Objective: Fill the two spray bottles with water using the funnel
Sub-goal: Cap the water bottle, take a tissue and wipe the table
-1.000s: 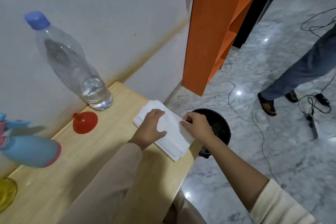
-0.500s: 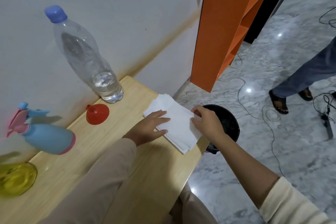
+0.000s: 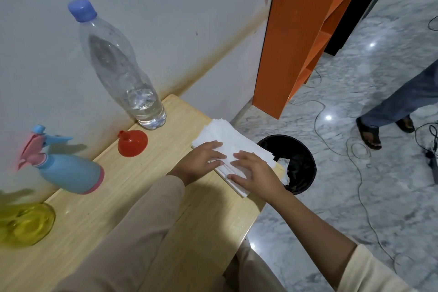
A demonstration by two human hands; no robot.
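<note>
A blue spray bottle [image 3: 68, 173] with a pink trigger head stands at the left of the wooden table [image 3: 132, 216]. A yellow spray bottle [image 3: 23, 225] sits at the left edge, partly cut off. The red funnel [image 3: 132, 146] lies mouth down near the wall. Behind it stands a clear water bottle [image 3: 123, 73] with a blue cap and a little water at the bottom. My left hand [image 3: 203, 159] and my right hand [image 3: 253, 173] both rest flat on a stack of white tissues [image 3: 227, 140] at the table's right end.
A black bin [image 3: 298, 163] with crumpled paper inside stands on the marble floor beside the table. An orange shelf unit [image 3: 296, 31] rises behind it. Another person's legs [image 3: 403, 102] and several cables lie to the right.
My right hand has moved from the tissue stack's far edge onto its top, beside my left hand. The view has shifted left, showing more of the spray bottles.
</note>
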